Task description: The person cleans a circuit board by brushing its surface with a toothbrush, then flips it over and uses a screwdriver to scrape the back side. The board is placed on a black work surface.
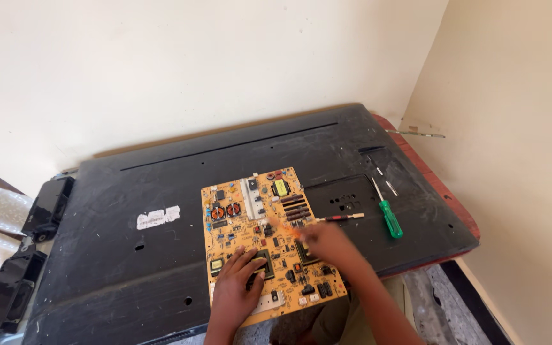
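Left hand flat on yellow circuit board; white label leftward; right hand blurred.

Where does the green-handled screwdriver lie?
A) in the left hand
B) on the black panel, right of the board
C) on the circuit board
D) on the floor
B: the green screwdriver lies on the black panel, to the right of the board, apart from both the left hand and the right hand, which rest on the board.
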